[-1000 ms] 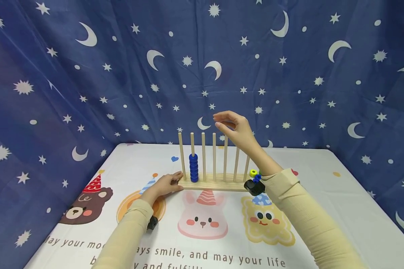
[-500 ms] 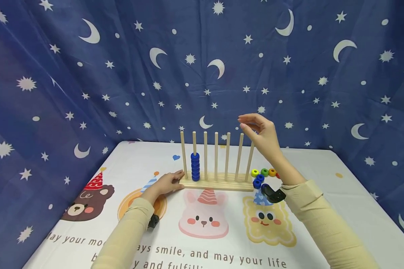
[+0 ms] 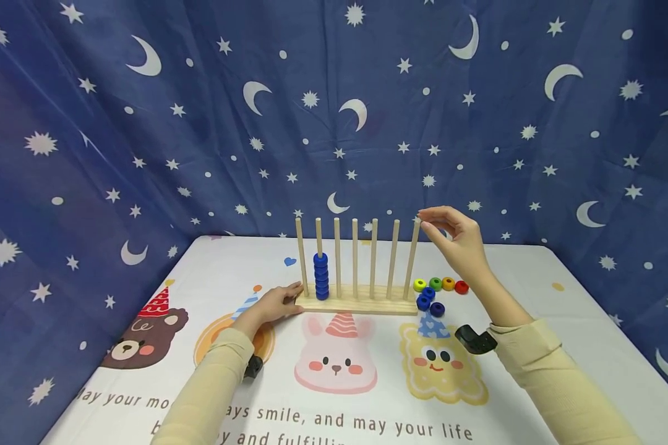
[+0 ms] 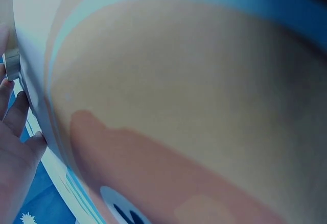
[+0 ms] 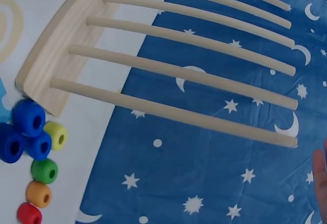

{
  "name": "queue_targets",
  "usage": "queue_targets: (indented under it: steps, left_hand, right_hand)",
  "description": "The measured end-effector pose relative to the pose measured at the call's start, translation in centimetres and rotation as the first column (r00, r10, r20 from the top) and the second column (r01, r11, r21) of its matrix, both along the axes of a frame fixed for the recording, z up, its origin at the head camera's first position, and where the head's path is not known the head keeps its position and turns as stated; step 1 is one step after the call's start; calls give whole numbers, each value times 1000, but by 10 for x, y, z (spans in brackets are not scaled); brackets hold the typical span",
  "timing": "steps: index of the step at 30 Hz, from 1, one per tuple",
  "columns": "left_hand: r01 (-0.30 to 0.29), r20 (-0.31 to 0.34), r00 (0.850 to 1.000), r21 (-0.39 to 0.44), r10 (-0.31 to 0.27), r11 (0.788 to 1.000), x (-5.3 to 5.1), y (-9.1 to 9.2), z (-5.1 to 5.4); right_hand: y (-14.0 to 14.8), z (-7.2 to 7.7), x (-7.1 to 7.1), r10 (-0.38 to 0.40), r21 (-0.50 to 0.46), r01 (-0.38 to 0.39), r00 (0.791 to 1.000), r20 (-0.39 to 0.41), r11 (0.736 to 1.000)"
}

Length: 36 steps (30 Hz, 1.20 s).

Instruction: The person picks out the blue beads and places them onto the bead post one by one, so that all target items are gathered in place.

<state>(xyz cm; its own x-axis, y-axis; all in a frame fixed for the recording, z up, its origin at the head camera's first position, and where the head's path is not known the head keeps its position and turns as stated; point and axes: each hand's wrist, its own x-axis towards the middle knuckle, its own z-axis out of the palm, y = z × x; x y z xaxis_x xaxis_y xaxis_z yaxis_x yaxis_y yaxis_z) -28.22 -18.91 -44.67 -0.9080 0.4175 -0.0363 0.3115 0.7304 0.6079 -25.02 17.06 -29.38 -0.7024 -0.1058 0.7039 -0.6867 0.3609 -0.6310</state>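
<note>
My left hand holds the left end of a wooden bead rack's base, thumb in front and fingers behind. In the left wrist view part of that hand shows at the edge, by the base's end. Blue beads are stacked on the second peg from the left; the other pegs hold none. My right hand is raised beside the top of the rightmost peg, fingers bent, with no bead visible between fingers and thumb. Only a sliver of it shows in the right wrist view.
Right of the base lie three loose blue beads, plus a yellow bead, a green bead, an orange bead and a red bead. A starry blue curtain hangs behind the printed tablecloth.
My right hand has moved right and slightly down, from above the middle pegs to beside the rightmost one, uncovering the loose beads. The left hand and the stacked beads stay put.
</note>
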Motion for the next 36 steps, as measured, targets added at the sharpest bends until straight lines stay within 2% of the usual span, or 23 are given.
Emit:
queue_targets:
  steps: [10, 14, 24, 27, 30, 36]
  left_hand:
    - [-1, 4, 1000, 10, 1, 1000, 1, 2, -3]
    - [-2, -18, 1000, 5, 2, 1000, 0, 1, -3]
    - [-4, 4, 1000, -4, 4, 1000, 0, 6, 0]
    - [12, -13, 1000, -12, -12, 1000, 0, 6, 0]
    - [5, -16, 1000, -17, -6, 1000, -1, 5, -2]
    - [2, -23, 1000, -25, -3, 1000, -2, 1, -1]
  right_hand:
    - [18, -21, 1, -57, 55, 56, 998, 13, 997]
    - [27, -29, -3, -69, 123, 67, 998, 11, 990]
    - [56, -62, -13, -67, 309, 52, 997, 36, 950]
    - [63, -73, -17, -69, 357, 40, 995, 69, 933]
    - [68, -83, -23, -64, 408, 3, 988, 137, 913]
    - [72, -92, -33, -32, 453, -103, 959, 281, 885]
